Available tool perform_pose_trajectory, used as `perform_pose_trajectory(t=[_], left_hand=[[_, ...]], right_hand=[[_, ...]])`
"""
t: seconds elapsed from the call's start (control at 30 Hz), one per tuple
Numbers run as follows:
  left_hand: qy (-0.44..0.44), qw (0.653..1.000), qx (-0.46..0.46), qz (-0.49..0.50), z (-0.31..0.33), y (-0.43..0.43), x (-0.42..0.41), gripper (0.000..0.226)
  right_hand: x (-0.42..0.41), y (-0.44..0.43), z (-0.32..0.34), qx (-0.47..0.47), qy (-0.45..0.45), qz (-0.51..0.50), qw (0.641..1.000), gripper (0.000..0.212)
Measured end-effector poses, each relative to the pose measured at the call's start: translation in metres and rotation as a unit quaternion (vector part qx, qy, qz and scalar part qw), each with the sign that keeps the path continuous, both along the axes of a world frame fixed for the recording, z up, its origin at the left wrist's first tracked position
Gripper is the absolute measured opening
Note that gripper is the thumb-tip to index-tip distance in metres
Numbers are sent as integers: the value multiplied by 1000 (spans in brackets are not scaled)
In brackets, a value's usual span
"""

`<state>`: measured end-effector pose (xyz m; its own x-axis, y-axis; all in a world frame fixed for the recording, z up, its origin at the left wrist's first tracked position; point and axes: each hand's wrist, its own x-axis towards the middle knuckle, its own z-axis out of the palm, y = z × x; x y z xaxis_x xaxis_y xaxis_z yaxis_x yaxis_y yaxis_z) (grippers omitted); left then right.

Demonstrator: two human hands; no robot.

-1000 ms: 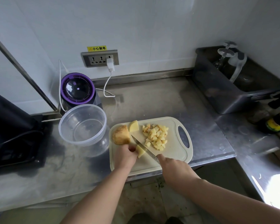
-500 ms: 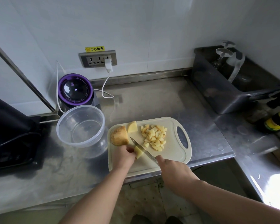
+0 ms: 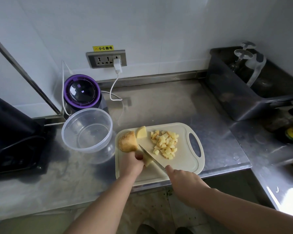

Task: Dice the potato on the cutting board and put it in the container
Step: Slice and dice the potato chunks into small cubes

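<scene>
While the left hand [image 3: 131, 163] pinches one potato piece [image 3: 146, 162], the right hand [image 3: 183, 179] grips one knife [image 3: 153, 157].

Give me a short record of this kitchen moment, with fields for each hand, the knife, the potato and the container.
left hand: holds a potato piece down on the cutting board
right hand: grips the knife
blade: angled across the held piece
diced potato: pile of cubes on the board, toward its handle end
uncut: skin-on chunk and small wedge at the board's far left corner
container: clear, on the counter left of the board, no potato inside
progress: dicing under way, nothing transferred
</scene>
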<state>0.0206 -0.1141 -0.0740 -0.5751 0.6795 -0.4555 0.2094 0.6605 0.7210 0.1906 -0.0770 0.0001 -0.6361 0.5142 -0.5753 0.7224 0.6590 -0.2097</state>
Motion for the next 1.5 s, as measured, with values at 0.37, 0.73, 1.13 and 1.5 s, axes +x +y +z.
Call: perform_pose_trajectory(t=[0.37,0.73,1.13,1.5], left_hand=[[9,1000,1,17,3,-2,4,12],[-18,1000,3,22,3,-4,2,14],[1,1000,1,13,5,-4,2,23],[-11,1000,-3,14,5,-7,2,12]], right_hand=[[2,-5,-7,18,36,-50,998,41],[7,-16,1,15,26,-38,999,42],[-1,-15,-1,-33,0,-47,998,53],[6,-15,-4,-3,34,-83,996,44]])
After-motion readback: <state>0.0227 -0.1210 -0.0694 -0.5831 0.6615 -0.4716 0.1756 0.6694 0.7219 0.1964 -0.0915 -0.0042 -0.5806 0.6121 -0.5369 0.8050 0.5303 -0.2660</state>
